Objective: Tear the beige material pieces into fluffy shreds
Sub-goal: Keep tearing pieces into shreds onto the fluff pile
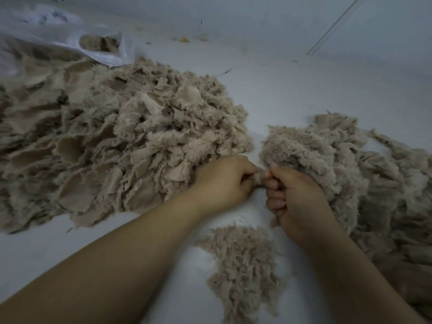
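Observation:
A small beige material piece point(260, 177) is stretched between my two hands at the centre of the view. My left hand point(224, 181) pinches its left end with curled fingers. My right hand point(294, 199) grips its right end in a fist, close against the left hand. A big heap of beige pieces point(112, 141) lies to the left. Another fluffy heap point(339, 160) spreads on the right behind my right hand. A small mound of fluffy shreds point(243, 260) lies below my hands, between my forearms.
Everything lies on a pale grey-white surface point(304, 85). A translucent plastic bag point(70, 38) with more beige material inside sits at the far left. A few tiny scraps point(184, 39) dot the far surface. A thin line point(334, 24) runs diagonally at the upper right.

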The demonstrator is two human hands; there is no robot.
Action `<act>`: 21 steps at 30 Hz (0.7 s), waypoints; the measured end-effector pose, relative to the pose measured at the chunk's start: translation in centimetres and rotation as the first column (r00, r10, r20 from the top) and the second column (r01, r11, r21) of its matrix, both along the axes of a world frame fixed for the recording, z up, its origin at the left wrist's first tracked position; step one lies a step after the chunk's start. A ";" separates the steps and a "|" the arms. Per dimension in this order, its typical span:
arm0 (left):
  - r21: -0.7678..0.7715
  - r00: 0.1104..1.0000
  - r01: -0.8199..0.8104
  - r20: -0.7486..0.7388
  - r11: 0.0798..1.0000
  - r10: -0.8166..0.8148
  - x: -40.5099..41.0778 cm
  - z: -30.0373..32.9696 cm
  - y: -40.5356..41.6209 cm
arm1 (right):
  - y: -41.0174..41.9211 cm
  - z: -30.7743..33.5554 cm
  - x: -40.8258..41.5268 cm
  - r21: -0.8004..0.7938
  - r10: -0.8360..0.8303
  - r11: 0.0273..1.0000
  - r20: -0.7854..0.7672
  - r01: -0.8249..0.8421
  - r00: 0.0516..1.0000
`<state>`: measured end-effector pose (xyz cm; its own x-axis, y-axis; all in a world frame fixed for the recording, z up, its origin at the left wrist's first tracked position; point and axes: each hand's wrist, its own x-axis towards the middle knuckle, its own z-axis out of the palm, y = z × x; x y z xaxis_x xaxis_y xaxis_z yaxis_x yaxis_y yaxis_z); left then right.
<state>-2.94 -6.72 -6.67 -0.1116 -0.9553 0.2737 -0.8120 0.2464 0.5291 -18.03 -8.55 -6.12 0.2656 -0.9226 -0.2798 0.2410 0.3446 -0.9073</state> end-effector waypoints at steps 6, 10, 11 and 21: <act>0.166 0.726 -0.015 -0.676 0.986 0.125 0.8 0.4 0.0 | -0.5 0.3 0.0 0.156 -0.125 0.981 0.051 0.116 0.991; 0.200 0.514 0.062 -0.846 0.978 0.140 0.4 0.7 0.6 | -0.4 0.1 -0.1 0.163 -0.142 0.978 0.039 0.134 0.989; 0.184 0.453 0.073 -0.881 0.980 0.132 0.1 0.8 0.8 | -0.5 -0.1 -0.1 0.160 -0.148 0.977 0.033 0.140 0.989; 0.343 0.604 0.056 -0.759 0.938 0.242 0.5 1.1 1.6 | 0.5 -0.4 -0.8 -0.163 -0.018 0.986 -0.318 -0.036 0.948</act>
